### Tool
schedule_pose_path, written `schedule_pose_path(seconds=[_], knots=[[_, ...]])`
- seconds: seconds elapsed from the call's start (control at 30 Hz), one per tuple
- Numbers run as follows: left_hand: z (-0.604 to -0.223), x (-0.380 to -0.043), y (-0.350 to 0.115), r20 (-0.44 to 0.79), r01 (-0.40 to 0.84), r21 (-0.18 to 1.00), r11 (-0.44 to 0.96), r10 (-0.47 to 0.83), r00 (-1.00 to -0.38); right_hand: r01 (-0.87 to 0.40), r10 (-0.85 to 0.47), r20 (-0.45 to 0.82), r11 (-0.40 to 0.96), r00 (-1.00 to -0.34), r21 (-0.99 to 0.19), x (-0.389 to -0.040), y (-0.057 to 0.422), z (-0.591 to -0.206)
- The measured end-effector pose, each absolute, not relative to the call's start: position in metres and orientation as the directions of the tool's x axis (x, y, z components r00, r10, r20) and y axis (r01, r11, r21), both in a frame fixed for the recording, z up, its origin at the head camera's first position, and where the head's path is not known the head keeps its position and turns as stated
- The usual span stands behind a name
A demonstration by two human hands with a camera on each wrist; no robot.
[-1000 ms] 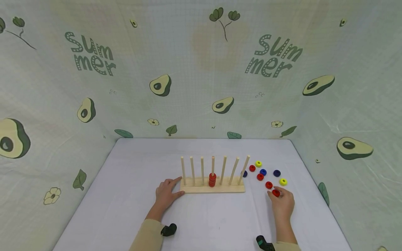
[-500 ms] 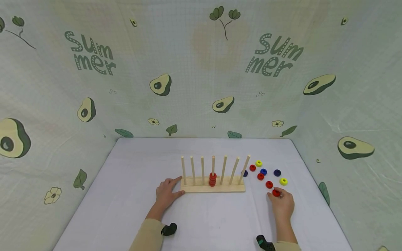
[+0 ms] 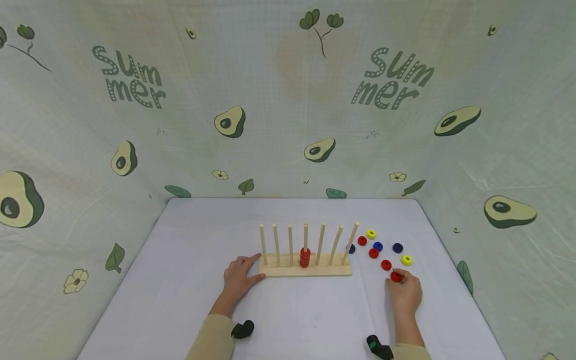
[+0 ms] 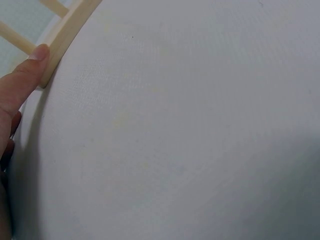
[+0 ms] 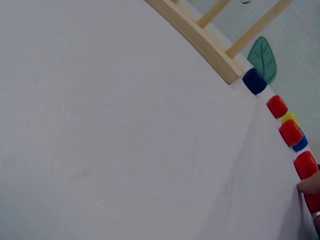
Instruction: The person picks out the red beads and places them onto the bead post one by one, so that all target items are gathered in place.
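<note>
A wooden peg stand (image 3: 281,271) with upright pegs stands mid-table; several red beads (image 3: 304,258) are stacked on its middle peg. At its left end, my left hand (image 3: 237,278) holds the base, with the thumb at the front corner and the index finger at the rear one. In the left wrist view a fingertip (image 4: 39,53) lies on the base edge. My right hand (image 3: 406,292) pinches a loose red bead (image 3: 396,276) low over the table, right of the stand. The right wrist view shows only a thumb tip (image 5: 310,185) against that bead at the edge.
Loose beads lie right of the stand: other red ones (image 3: 385,265), yellow ones (image 3: 407,260), a blue one (image 3: 378,246) and dark blue ones (image 3: 397,248). One dark blue bead (image 3: 352,249) sits behind the rightmost peg. A patterned cloth (image 3: 288,165) hangs behind the table.
My right thumb has drawn slightly closer to the red bead; otherwise the right hand is in about the same place. The left hand and the stand have not moved.
</note>
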State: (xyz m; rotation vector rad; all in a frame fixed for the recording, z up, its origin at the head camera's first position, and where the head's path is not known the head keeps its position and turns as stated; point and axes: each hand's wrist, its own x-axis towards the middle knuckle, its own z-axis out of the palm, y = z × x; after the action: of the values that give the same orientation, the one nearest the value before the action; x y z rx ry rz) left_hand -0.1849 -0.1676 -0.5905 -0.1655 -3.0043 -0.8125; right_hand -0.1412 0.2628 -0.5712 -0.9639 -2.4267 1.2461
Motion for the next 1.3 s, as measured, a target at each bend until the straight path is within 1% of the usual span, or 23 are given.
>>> schedule_pose_path(seconds=[0.4,0.67,0.97,1.3], knots=[[-0.589,-0.184,-0.167,0.049,0.106,0.502,0.858,0.094,-0.994,0.418,0.665,-0.041,0.42,-0.746,-0.805,-0.141,0.265,-0.573],[-0.589,-0.184,-0.168,0.044,0.105,0.504,0.857,0.096,-0.994,0.425,0.676,-0.065,0.383,-0.734,-0.82,-0.142,0.266,-0.571],[-0.588,-0.183,-0.169,0.051,0.115,0.517,0.848,0.104,-0.993,0.421,0.673,-0.085,0.355,-0.734,-0.835,-0.143,0.263,-0.557],[-0.589,-0.184,-0.169,0.066,0.12,0.529,0.84,0.101,-0.993,0.382,0.658,-0.041,0.385,-0.752,-0.841,-0.144,0.254,-0.537]])
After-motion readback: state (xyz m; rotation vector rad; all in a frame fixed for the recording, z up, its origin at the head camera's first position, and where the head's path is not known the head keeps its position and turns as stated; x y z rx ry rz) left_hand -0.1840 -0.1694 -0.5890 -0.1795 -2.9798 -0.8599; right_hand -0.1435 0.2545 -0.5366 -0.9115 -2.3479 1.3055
